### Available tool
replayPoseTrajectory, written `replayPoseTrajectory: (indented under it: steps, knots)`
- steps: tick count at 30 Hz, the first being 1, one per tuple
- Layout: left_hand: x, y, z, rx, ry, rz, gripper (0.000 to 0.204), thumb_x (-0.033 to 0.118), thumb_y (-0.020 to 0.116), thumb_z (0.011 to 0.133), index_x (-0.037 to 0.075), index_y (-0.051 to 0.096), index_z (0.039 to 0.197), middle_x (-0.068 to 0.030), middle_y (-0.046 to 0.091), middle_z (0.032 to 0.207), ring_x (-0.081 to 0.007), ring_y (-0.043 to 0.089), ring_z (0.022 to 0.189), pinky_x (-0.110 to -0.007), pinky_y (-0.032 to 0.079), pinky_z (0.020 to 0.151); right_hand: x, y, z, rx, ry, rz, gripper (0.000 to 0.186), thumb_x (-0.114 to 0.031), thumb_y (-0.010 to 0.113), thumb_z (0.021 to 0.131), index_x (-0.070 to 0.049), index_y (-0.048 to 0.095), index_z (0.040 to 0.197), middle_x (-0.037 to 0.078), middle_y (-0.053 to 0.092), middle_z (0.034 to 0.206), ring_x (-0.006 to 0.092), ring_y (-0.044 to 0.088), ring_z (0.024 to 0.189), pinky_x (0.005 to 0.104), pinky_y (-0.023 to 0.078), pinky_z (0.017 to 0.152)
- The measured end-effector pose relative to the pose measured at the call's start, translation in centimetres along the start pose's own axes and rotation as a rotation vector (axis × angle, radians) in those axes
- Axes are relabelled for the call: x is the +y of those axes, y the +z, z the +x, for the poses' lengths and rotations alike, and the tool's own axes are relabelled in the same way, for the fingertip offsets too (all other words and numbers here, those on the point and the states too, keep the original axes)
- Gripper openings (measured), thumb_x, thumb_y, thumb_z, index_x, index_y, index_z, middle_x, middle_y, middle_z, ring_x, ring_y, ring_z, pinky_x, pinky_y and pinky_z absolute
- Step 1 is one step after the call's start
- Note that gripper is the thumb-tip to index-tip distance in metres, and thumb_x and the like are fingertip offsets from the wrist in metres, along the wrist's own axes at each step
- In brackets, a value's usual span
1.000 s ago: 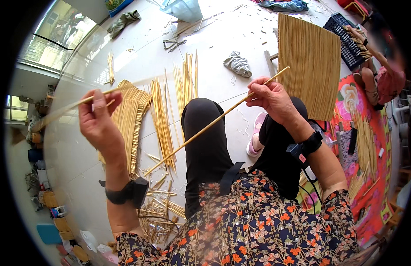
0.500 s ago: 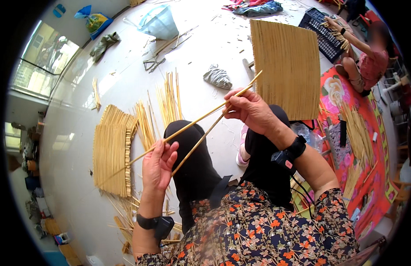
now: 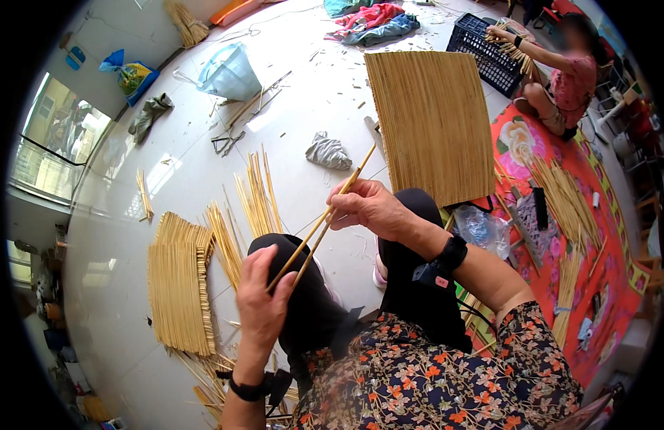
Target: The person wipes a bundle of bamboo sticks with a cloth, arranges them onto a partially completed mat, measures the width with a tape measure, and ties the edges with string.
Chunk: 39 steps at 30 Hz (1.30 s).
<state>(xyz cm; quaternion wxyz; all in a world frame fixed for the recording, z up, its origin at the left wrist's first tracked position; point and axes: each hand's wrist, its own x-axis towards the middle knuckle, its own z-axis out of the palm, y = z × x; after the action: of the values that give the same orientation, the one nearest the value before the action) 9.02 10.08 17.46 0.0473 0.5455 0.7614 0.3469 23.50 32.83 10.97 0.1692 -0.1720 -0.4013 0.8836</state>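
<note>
My right hand (image 3: 364,204) grips two thin tan sticks (image 3: 307,240) near their upper ends, fingertips pinched round them. My left hand (image 3: 264,301) has its fingers curled at their lower ends, beside my black-trousered left knee. The sticks run diagonally, close together. To the left on the white tiled floor lie a stack of tan strip panels (image 3: 175,294) and loose bundles of long sticks (image 3: 256,186). Beyond my right hand stands a large tan panel of parallel strips (image 3: 428,125).
At right a red floral mat (image 3: 522,129) holds stick bundles and a plastic bag (image 3: 479,229). A person (image 3: 572,86) sits there handling sticks at a black crate (image 3: 475,54). Behind are a light blue container (image 3: 228,79), grey cloth (image 3: 325,150) and piled clothing (image 3: 378,25).
Both hands have moved, the left inward from far left and then lower, the right left and lower. The two sticks now lie closer together and steeper. The view has shifted.
</note>
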Motion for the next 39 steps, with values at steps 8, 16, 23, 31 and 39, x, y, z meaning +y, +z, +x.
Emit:
replayPoseTrajectory:
  steps: [8, 16, 23, 31, 39]
  knots:
    - [-2.0, 5.6, 1.9, -0.228, -0.182, -0.339, 0.020, 0.009, 0.060, 0.099, -0.001, 0.067, 0.115, 0.0057, 0.053, 0.076, -0.0036, 0.047, 0.070, -0.021, 0.040, 0.061, -0.5, -0.2, -0.7, 0.051, -0.061, -0.129, 0.024, -0.013, 0.065, 0.096, -0.002, 0.063, 0.117, 0.009, 0.067, 0.108, 0.0167, 0.067, 0.100, 0.0336, 0.059, 0.089]
    - [-3.9, 3.7, 2.2, -0.191, -0.522, -0.607, 0.025, 0.013, 0.057, 0.103, -0.002, 0.066, 0.120, 0.0073, 0.046, 0.073, 0.0001, 0.039, 0.061, -0.016, 0.030, 0.053, -5.5, -7.0, -5.6, 0.597, -0.442, -0.294, 0.027, -0.019, 0.060, 0.100, 0.002, 0.059, 0.117, 0.010, 0.069, 0.096, 0.0154, 0.069, 0.084, 0.0274, 0.057, 0.073]
    - [-3.2, 3.5, 2.6, -0.200, -0.545, -0.567, 0.026, 0.013, 0.056, 0.103, -0.002, 0.064, 0.122, 0.0078, 0.045, 0.072, 0.0007, 0.038, 0.059, -0.014, 0.029, 0.051, 17.5, -33.9, -8.7, 1.130, 0.163, 0.335, 0.048, -0.043, 0.066, 0.095, -0.009, 0.048, 0.124, 0.010, 0.059, 0.096, 0.0222, 0.063, 0.083, 0.0409, 0.056, 0.075]
    - [-3.5, 3.3, 2.0, -0.171, -0.590, -0.518, 0.027, 0.016, 0.054, 0.105, -0.001, 0.063, 0.124, 0.0084, 0.044, 0.070, 0.0020, 0.035, 0.055, -0.014, 0.025, 0.047, 17.5, -36.6, -5.8, 1.162, -0.279, 0.671, 0.079, -0.057, 0.076, 0.082, -0.010, 0.047, 0.139, 0.011, 0.054, 0.135, 0.0326, 0.055, 0.119, 0.0508, 0.047, 0.101]
    - [-3.2, 3.3, 1.5, -0.148, -0.544, -0.500, 0.029, 0.019, 0.053, 0.105, -0.001, 0.063, 0.123, 0.0082, 0.045, 0.071, 0.0020, 0.036, 0.056, -0.014, 0.025, 0.049, 8.9, -30.3, -8.0, 1.197, -0.476, 0.448, 0.080, -0.053, 0.080, 0.079, -0.009, 0.051, 0.139, 0.011, 0.053, 0.141, 0.0299, 0.053, 0.126, 0.0510, 0.046, 0.104]
